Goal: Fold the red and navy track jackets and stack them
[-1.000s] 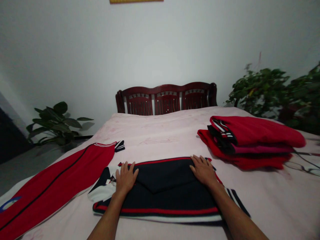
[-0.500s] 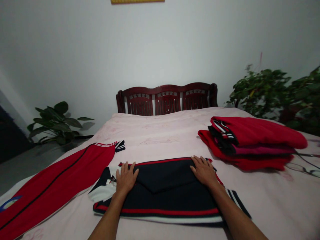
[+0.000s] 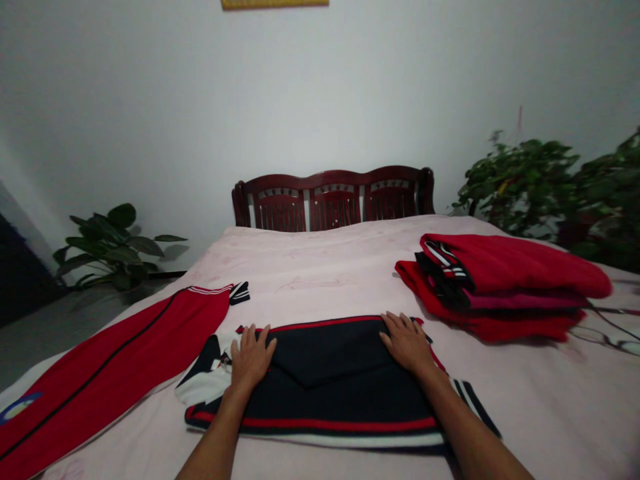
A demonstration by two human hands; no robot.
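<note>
A dark navy jacket (image 3: 340, 400) with red and white trim lies partly folded on the pink bedsheet (image 3: 320, 267). Its white collar area is at the left, and a striped band sticks out at the right. My left hand (image 3: 253, 357) rests flat on the jacket's left end beside the collar, fingers outstretched. Over the right end, my right hand (image 3: 407, 343) lies flat with its fingers stretched out near the far edge. Neither hand grips the cloth.
To the left, a red garment (image 3: 130, 353) with a black stripe is spread out. A stack of folded red clothes (image 3: 515, 267) sits at the right, with eyeglasses (image 3: 607, 340) beside it. Beyond are a wooden headboard (image 3: 333, 197) and leafy plants (image 3: 525, 177).
</note>
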